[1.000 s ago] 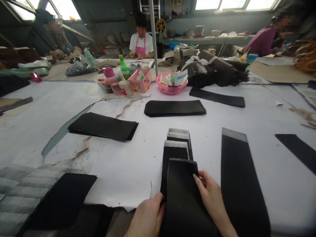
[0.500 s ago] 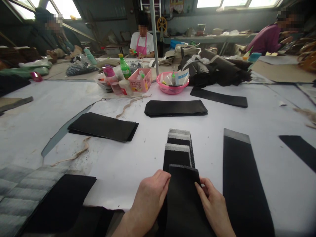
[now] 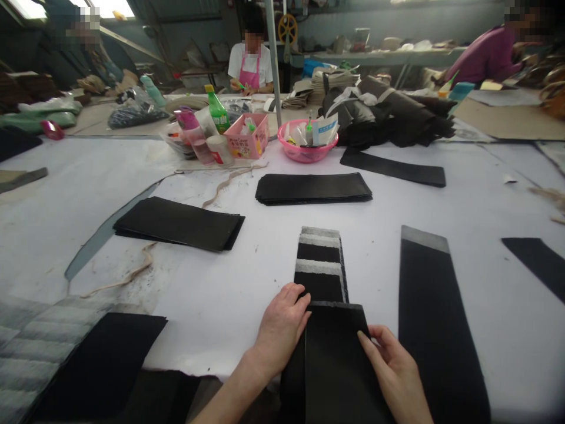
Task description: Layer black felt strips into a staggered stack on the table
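A black flat strip, with a leather-like surface, lies in front of me over a staggered stack of black strips with pale grey end bands. My left hand is closed at the strip's far left corner, its fingertips also touching the stack beneath. At the right edge, my right hand pinches the strip between thumb and fingers. To the right lies a long black strip with one grey end. The near ends of the held strip and the stack run out of view.
Stacks of black pieces lie on the white-covered table, at left and centre. A pink basin and pink box stand farther back. Grey-banded pieces overlap at lower left. Several people work beyond the table.
The held strip has shifted slightly right and toward me, showing more of the stack. My left fingers have moved from the strip's edge up onto its corner and the stack. The view tilted slightly.
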Tool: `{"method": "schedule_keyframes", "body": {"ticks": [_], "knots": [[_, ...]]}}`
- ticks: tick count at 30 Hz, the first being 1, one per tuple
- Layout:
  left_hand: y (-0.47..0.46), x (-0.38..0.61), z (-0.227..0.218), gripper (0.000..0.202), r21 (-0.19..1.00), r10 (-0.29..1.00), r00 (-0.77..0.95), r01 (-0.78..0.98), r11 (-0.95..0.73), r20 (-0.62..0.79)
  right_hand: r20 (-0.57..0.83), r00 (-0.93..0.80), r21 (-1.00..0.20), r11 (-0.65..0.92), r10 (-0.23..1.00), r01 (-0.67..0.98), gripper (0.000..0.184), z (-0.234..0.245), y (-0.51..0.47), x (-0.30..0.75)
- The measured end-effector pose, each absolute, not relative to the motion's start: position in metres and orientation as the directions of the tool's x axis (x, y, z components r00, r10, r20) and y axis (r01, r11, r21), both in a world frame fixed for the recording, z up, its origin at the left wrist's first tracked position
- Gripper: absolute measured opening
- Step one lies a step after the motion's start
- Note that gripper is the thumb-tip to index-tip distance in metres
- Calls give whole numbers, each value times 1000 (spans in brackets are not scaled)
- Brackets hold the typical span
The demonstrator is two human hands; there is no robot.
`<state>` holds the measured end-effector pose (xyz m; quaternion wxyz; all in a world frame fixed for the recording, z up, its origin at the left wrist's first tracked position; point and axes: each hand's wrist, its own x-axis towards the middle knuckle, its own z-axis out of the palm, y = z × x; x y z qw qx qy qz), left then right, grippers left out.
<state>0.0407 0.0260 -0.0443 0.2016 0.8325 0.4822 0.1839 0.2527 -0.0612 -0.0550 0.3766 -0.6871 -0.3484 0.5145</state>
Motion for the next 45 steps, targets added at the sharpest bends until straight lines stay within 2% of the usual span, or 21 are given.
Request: {"method": "schedule_keyframes", "body": {"ticks": [2, 5, 8, 11, 13, 17, 19, 22, 24, 28, 33, 40, 45], "knots": [[27, 40, -43, 28, 482, 862, 495, 732, -482, 111, -442, 263, -884, -467, 857, 35, 37, -49, -58, 257], [33, 37, -41, 20, 486, 845, 525, 716, -502, 99, -399, 278, -903, -427, 874, 42, 32, -38, -53, 262], [39, 33, -38, 16, 550, 818, 570, 660, -511, 76, -445, 210, -896, -429, 871, -116, 26, -24, -53, 265], [41, 30, -37, 16, 638, 791, 608, 582, -504, 70, -513, 109, -829, -458, 852, -320, 24, -10, -52, 261], [41, 29, -37, 14, 678, 792, 606, 551, -486, 74, -529, 29, -802, -488, 848, -346, 23, -6, -46, 254], [40, 29, -38, 15, 757, 800, 595, 486, -436, 79, -482, -31, -842, -473, 876, -259, 23, -19, -26, 241], [38, 30, -37, 22, 770, 842, 534, 502, -394, 83, -409, 6, -905, -404, 913, -133, 25, -34, -18, 239], [35, 32, -36, 34, 706, 891, 442, 600, -376, 99, -260, 115, -948, -276, 959, 159, 26, -55, -15, 237], [33, 33, -36, 34, 656, 892, 436, 641, -400, 118, -211, 172, -931, -252, 962, 263, 25, -63, -19, 235], [31, 33, -39, 26, 631, 867, 472, 627, -457, 159, -239, 213, -914, -294, 947, 281, 25, -64, -31, 229], [32, 30, -42, 30, 560, 814, 548, 620, -550, 193, -272, 216, -914, -322, 938, 246, 25, -60, -32, 229], [47, 25, -29, 19, 517, 742, 660, 596, -614, 120, -300, 156, -935, -323, 941, 146, 27, -59, -27, 233], [54, 22, -40, 16, 434, 731, 675, 631, -643, 102, -277, 183, -931, -311, 943, 190, 30, -60, -25, 230]]}}
